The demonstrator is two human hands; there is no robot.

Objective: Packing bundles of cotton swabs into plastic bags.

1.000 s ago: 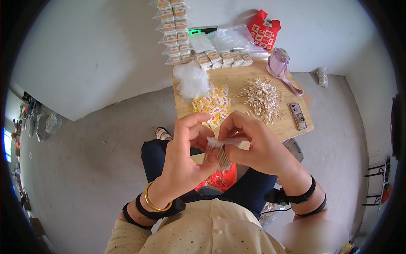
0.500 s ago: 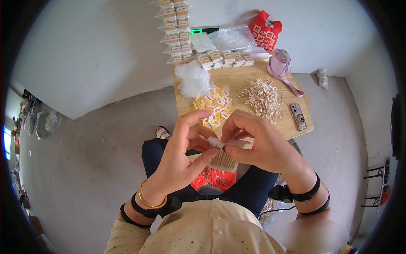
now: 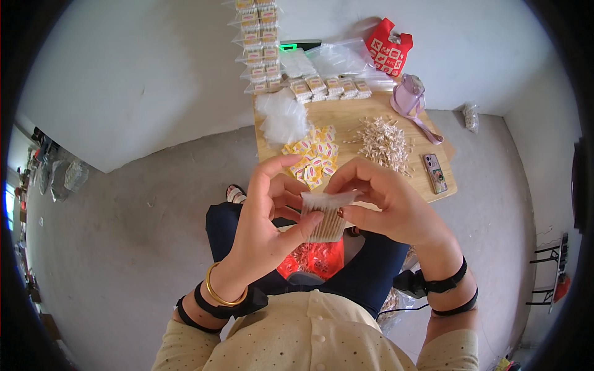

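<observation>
Between my hands, above my lap, is a small clear plastic bag of cotton swabs (image 3: 326, 224), its swabs standing side by side. My left hand (image 3: 272, 216) pinches the bag's left side, thumb across its front and index finger raised. At its upper right, my right hand (image 3: 387, 207) grips the open mouth between thumb and fingers. Just beyond, on the wooden table (image 3: 346, 114), lie a heap of small yellow-and-white cards (image 3: 312, 157), a pile of loose cotton swabs (image 3: 385, 145) and a stack of empty clear bags (image 3: 283, 117).
Packed swab bags (image 3: 334, 86) line the table's back, beside a tall stack of more packs (image 3: 260, 52). A lilac bottle (image 3: 408, 96), a phone (image 3: 435, 173) and a red bag (image 3: 388, 49) sit to the right. Red plastic holding swabs (image 3: 325, 258) lies between my knees.
The bag's mouth, bunched up under my fingers before, is now spread flatter and wider. My right thumb has shifted slightly right and the bag has risen a little.
</observation>
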